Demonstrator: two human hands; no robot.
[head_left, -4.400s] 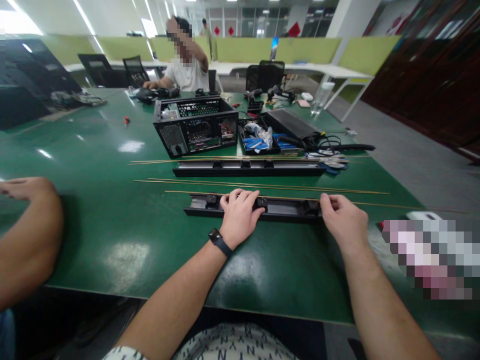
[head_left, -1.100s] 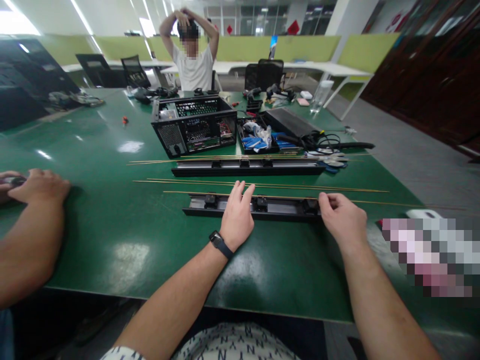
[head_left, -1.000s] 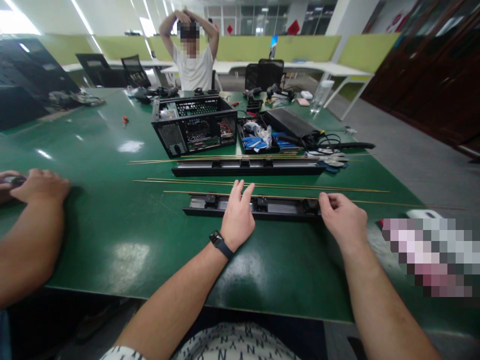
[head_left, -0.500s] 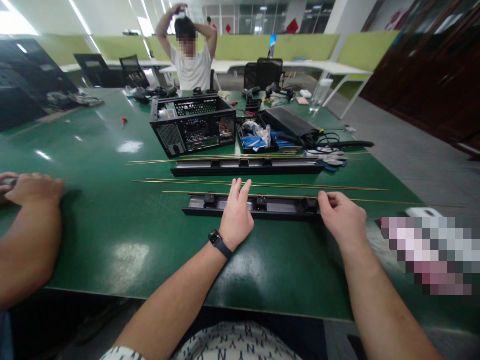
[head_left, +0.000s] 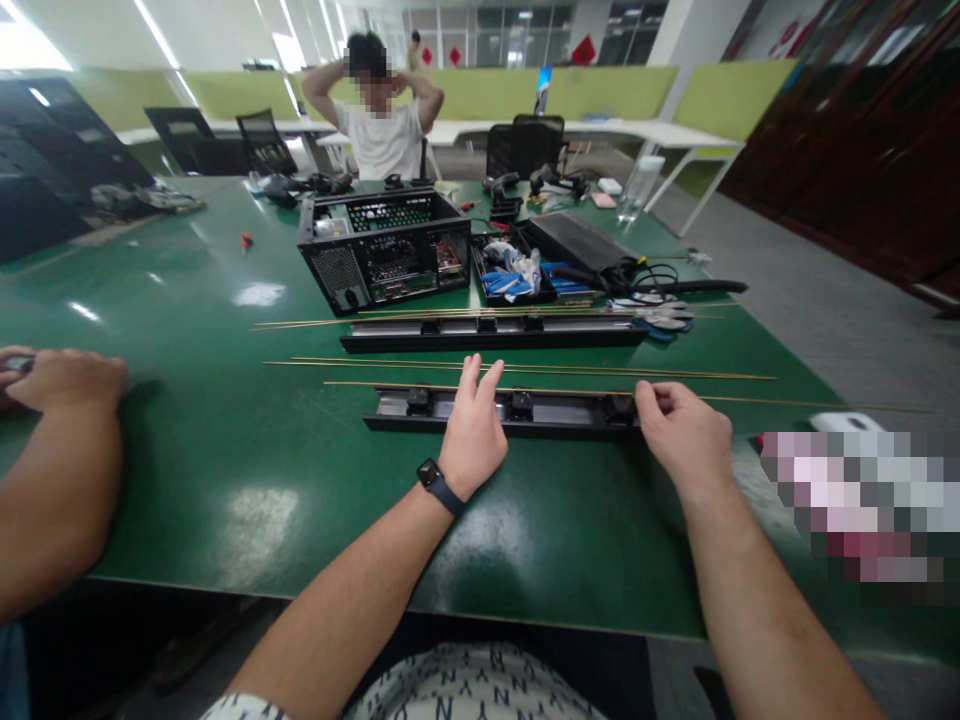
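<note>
In front of me lies a black channel-shaped rail (head_left: 562,425) with several black blocks (head_left: 418,402) inside. A thin brass-coloured rod (head_left: 780,403) runs along its far edge and sticks out past both ends. My left hand (head_left: 475,440), with a dark watch at the wrist, rests across the rail's middle, fingers stretched out. At the right end, my right hand (head_left: 686,435) has thumb and fingers pinched on the rod; the fingertips partly hide the contact. Farther back is a second black rail (head_left: 487,342) with rods along it. More thin rods (head_left: 360,362) lie between the two rails.
An opened computer case (head_left: 386,250) stands behind the rails. Beside it are a black tray (head_left: 555,296) with blue-white gloves, a dark flat box (head_left: 581,245) and cables. A co-worker's hands (head_left: 67,378) are at left; another person (head_left: 382,130) sits across the green table (head_left: 225,450).
My hands and the rail hold almost the same position. Across the table, the seated person's raised arms have come down behind the head.
</note>
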